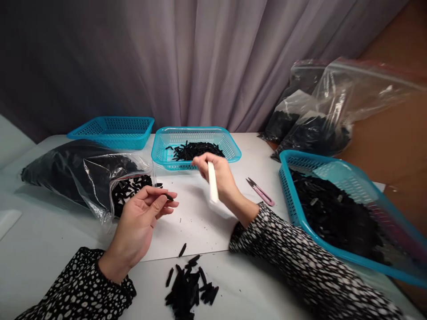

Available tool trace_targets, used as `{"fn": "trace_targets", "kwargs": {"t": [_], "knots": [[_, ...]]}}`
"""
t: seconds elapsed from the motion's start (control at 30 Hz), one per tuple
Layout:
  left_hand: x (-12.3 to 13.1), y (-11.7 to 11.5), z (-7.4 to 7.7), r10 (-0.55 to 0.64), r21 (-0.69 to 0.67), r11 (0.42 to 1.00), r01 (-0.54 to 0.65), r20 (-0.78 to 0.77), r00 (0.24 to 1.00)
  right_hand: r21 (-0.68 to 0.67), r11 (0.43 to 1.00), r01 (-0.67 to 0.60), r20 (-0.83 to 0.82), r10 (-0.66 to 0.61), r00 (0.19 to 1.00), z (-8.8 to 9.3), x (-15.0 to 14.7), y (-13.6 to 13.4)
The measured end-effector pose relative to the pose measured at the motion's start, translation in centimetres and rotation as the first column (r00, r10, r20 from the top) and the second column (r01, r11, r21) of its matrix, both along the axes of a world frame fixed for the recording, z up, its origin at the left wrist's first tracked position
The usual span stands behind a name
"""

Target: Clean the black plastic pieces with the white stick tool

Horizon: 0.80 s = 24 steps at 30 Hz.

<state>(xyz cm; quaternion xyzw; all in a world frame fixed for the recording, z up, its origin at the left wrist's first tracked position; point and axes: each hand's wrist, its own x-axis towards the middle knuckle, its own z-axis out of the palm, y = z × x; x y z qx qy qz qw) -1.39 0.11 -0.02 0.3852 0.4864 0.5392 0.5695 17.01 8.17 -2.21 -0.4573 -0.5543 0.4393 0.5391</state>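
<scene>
My left hand (138,218) pinches a small black strip (168,196) between thumb and fingers, just in front of the open plastic bag (93,178) of similar black pieces. My right hand (218,178) is closed around a white plastic-handled tool (212,182); its lower end is blurred, so its kind does not show. The fingertips of that hand reach the near rim of a light blue basket (163,164) with black pieces (196,151) inside. Below my hands, a loose pile of black strips (187,289) lies on the table near the white sheet's edge.
Pink-handled thread snips (260,192) lie right of the white sheet (187,231). A large blue basket (296,218) full of black pieces stands at the right, with clear bags (313,129) behind it. Another blue basket (133,141) sits at the back left before the curtain (213,58).
</scene>
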Motion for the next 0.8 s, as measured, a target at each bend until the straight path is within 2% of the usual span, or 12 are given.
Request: {"fn": "trace_targets", "kwargs": {"t": [0.03,0.07,0.1,0.2,0.27,0.33,0.37,0.43,0.5,0.6,0.7,0.8], "knots": [[-0.1,0.0,-0.1,-0.010,-0.040,0.999,0.012,0.047,0.999,0.091,0.989,0.117,0.140,-0.129,0.982,0.4,0.1,1.6],[-0.2,-0.1,-0.3,-0.019,-0.067,0.997,0.025,0.089,0.996,0.164,0.966,0.198,0.290,-0.239,0.927,0.8,0.2,3.2],[-0.3,-0.2,-0.4,-0.026,-0.081,0.996,0.037,0.125,0.992,0.199,0.957,0.212,0.440,-0.280,0.853,1.3,0.3,4.5],[-0.6,-0.3,-0.7,-0.033,-0.079,0.996,0.049,0.196,0.980,0.185,0.970,0.160,0.537,-0.236,0.810,2.4,0.4,6.6],[-0.8,-0.4,-0.7,-0.029,-0.067,0.997,0.045,0.217,0.976,0.178,0.974,0.138,0.551,-0.214,0.807,2.9,0.6,6.1],[-0.9,-0.5,-0.7,-0.028,-0.061,0.997,0.044,0.230,0.973,0.198,0.974,0.113,0.527,-0.203,0.826,3.0,0.7,4.3],[-0.9,-0.5,-0.7,-0.031,-0.060,0.997,0.046,0.236,0.971,0.226,0.971,0.075,0.465,-0.175,0.868,2.9,0.7,2.9],[-0.9,-0.6,-0.7,-0.042,-0.063,0.996,0.059,0.247,0.968,0.231,0.972,-0.042,0.312,-0.033,0.949,2.3,0.7,-0.5],[-0.7,-0.7,-0.8,-0.058,-0.060,0.995,0.075,0.241,0.969,0.210,0.967,-0.146,0.275,0.084,0.958,1.5,0.5,-4.0],[-0.2,-0.9,-0.9,-0.083,-0.039,0.995,0.093,0.209,0.974,0.323,0.934,-0.153,0.262,0.067,0.963,0.2,-0.1,-8.1],[0.3,-1.0,-1.1,-0.112,-0.017,0.993,0.117,0.171,0.979,0.396,0.910,-0.122,0.177,0.055,0.983,-0.9,-0.5,-9.9],[0.5,-1.0,-1.3,-0.131,0.003,0.991,0.132,0.125,0.983,0.526,0.831,-0.178,0.177,0.098,0.979,-1.4,-0.5,-10.0]]}}
